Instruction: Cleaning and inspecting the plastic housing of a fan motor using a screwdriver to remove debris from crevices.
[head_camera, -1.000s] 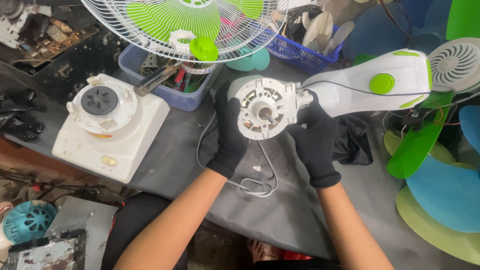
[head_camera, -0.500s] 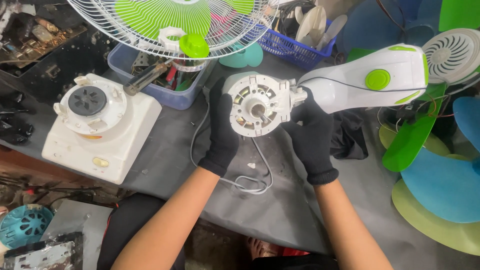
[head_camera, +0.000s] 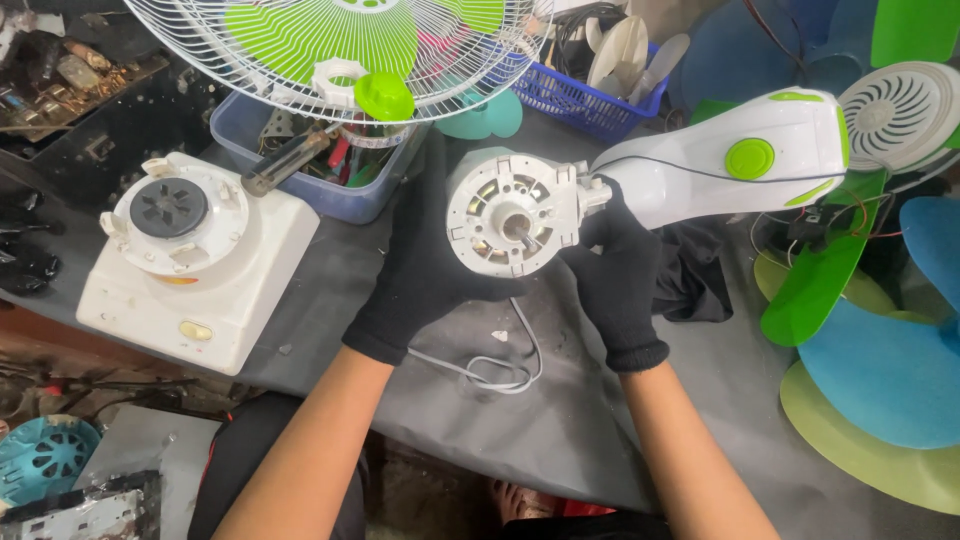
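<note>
Both my hands wear black gloves. My left hand (head_camera: 420, 270) cups the round white fan motor housing (head_camera: 510, 215) from the left and below; its metal shaft points up at me. On the housing's right side, my right hand (head_camera: 615, 265) grips where it joins the white fan neck with a green button (head_camera: 735, 160). A white cord (head_camera: 490, 365) loops on the grey table below the motor.
A white blender base (head_camera: 190, 260) stands at left. A wire fan guard with green blades and a green cap (head_camera: 340, 50) hangs over a blue tool bin (head_camera: 325, 190). A blue basket (head_camera: 585, 95) sits behind. Green and blue fan blades (head_camera: 860, 340) lie at right.
The motor housing and both hands have shifted slightly up and left in view, staying in the same grip. The cord still trails below.
</note>
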